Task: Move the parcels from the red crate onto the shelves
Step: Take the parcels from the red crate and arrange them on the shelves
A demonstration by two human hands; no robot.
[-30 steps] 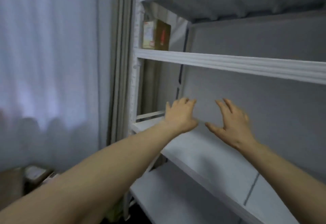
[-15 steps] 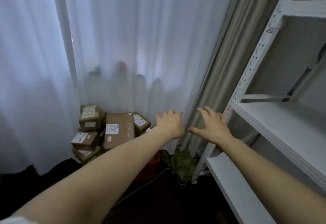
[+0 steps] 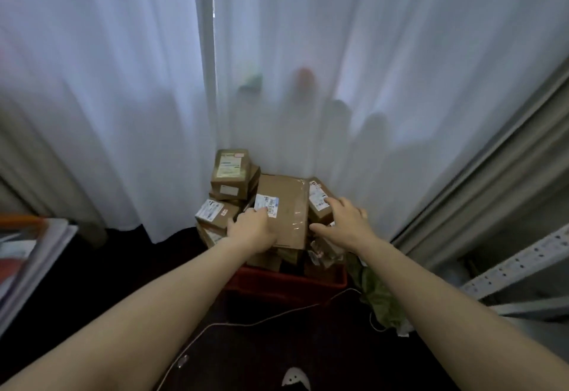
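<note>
Both hands have reached down onto brown cardboard parcels point(image 3: 229, 172) heaped in red plastic crate point(image 3: 286, 283): left hand point(image 3: 252, 232) fingers together, flat on large flat parcel point(image 3: 289, 206); right hand point(image 3: 346, 223) fingers spread, tips touching small labelled parcel point(image 3: 318, 206).

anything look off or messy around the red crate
The brown cardboard parcels are heaped above the red plastic crate, several tilted. A crumpled green cloth lies just right of it, and a thin cable trails nearby.

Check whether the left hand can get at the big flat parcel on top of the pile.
Probably yes: the left hand rests at the left edge of the big flat parcel, and nothing lies on top of it.
</note>
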